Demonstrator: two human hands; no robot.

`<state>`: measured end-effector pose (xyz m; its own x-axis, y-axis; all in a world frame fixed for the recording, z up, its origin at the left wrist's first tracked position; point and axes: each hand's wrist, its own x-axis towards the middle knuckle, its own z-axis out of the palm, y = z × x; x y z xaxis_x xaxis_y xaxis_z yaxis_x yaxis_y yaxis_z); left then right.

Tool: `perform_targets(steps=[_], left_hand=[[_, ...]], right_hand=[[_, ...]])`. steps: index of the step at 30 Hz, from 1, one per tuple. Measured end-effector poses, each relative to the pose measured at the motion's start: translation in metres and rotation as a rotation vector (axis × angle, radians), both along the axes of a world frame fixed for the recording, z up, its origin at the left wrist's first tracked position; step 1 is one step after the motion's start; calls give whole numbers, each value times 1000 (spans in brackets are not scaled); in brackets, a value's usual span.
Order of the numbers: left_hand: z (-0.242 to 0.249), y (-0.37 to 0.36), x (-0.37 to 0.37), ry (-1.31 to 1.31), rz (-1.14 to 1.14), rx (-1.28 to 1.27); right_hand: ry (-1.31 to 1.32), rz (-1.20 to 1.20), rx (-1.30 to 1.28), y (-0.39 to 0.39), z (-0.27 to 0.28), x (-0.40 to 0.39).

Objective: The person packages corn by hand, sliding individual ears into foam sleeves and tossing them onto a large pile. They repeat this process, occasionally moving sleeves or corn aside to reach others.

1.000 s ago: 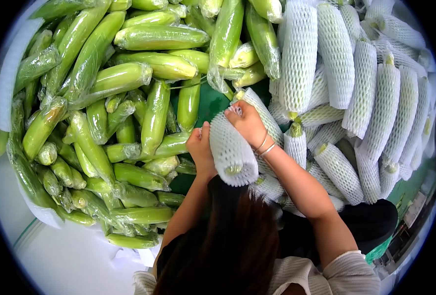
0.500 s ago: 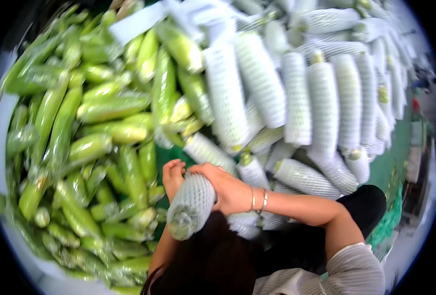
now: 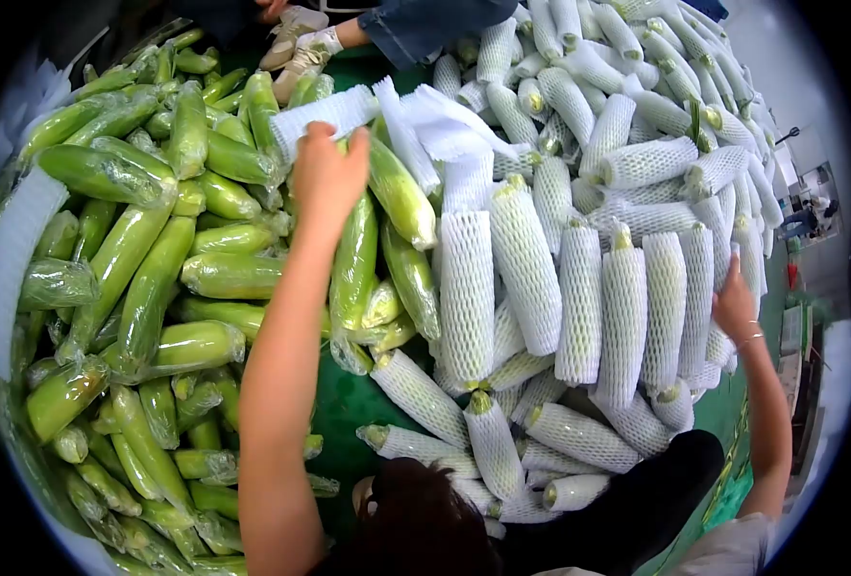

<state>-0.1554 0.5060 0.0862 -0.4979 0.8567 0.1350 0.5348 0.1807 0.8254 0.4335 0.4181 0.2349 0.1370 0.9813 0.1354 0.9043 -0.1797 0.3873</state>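
My left hand (image 3: 329, 178) reaches up over the pile of green vegetables, its fingers curled on the lower edge of a white foam net sleeve (image 3: 325, 117). Under that wrist lies a long green vegetable (image 3: 353, 264) in clear film, zucchini-like in shape. At the far right, my right hand (image 3: 736, 305) closes around a netted vegetable at the end of an upright row; the hand mostly hides it. Left of it stands another netted vegetable (image 3: 696, 298), pale green through its white foam net.
Film-wrapped green vegetables (image 3: 147, 278) are heaped at left, netted ones (image 3: 589, 336) at right and behind. More loose foam sleeves (image 3: 449, 120) lie at the top middle. Another person's shoes (image 3: 301, 48) and leg are at the back. Green floor (image 3: 344, 413) shows between the piles.
Both hands were together near my body around one netted vegetable. They have parted: the left went forward to the foam sleeves, the right went far right to the netted row.
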Motion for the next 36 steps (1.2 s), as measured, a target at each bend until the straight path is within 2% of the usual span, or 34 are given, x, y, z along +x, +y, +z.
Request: perform_targets(steps=[1, 2, 3, 5, 6, 8, 9, 11, 12, 13, 14, 15, 17, 18, 20, 21, 22, 23, 25, 26, 27, 29, 30, 31, 33, 35, 36], left_hand=[[5, 11, 12, 117, -2, -32], [8, 22, 23, 238, -4, -65], [9, 30, 31, 238, -3, -64], [10, 45, 43, 357, -29, -124], [5, 56, 47, 356, -21, -122], [-11, 75, 53, 345, -107, -270], [-11, 78, 51, 337, -96, -254], [-9, 77, 46, -41, 37, -19], [1, 56, 37, -118, 2, 212], [7, 36, 26, -398, -113, 392], [21, 4, 14, -619, -253, 418], [39, -37, 8, -682, -345, 388], [49, -108, 0, -624, -517, 192], [52, -141, 1, -745, -523, 82], [46, -194, -1, -960, -428, -50], [39, -218, -3, -987, -376, -62], [34, -236, -8, -1033, -411, -25], [14, -255, -18, -1198, -403, -16], [-14, -258, -17, -1466, -541, 268], [-24, -258, -14, -1382, -349, 143], [-28, -257, -8, -1379, -345, 129], [-30, -251, 9, -1012, -341, -57], [-31, -249, 16, -1080, -291, -61], [-37, -247, 17, -1076, -295, -69], [-46, -239, 18, -1120, -196, 11], [-42, -226, 21, -1321, -171, 81], [-53, -217, 18, -1282, -198, 212]], right_hand=[[-74, 130, 25, 4, -20, 28], [-79, 24, -21, 12, -12, 15], [-79, 24, -21, 8, 3, -7], [-285, 160, -54, -3, 34, -67], [-173, 347, 94, -3, 40, -103], [219, 563, 184, -4, 44, -165], [427, 647, 140, -9, 42, -196], [553, 761, 38, -23, 44, -261], [612, 882, -4, -23, 43, -281], [682, 945, -11, -22, 42, -300], [742, 992, 2, -15, 39, -315], [846, 1017, 37, -6, 32, -330], [1073, 1067, 69, 15, 4, -361], [1215, 1001, -68, 17, -12, -377], [1750, 728, -450, -4, -64, -402], [1686, 565, -362, -33, -67, -414], [1815, 485, -375, -52, -96, -419], [2197, 345, -395, -70, -115, -428], [2678, -38, -453, -102, -144, -435], [2724, -259, -527, -114, -152, -441], [2758, -483, -597, -124, -159, -446], [2731, -390, -618, -142, -187, -452], [2631, -268, -588, -142, -190, -449], [2367, 151, -236, -139, -205, -456], [2189, 95, -79, -129, -210, -460], [2498, 82, -230, -120, -202, -453], [2649, -9, -201, -110, -202, -456]])
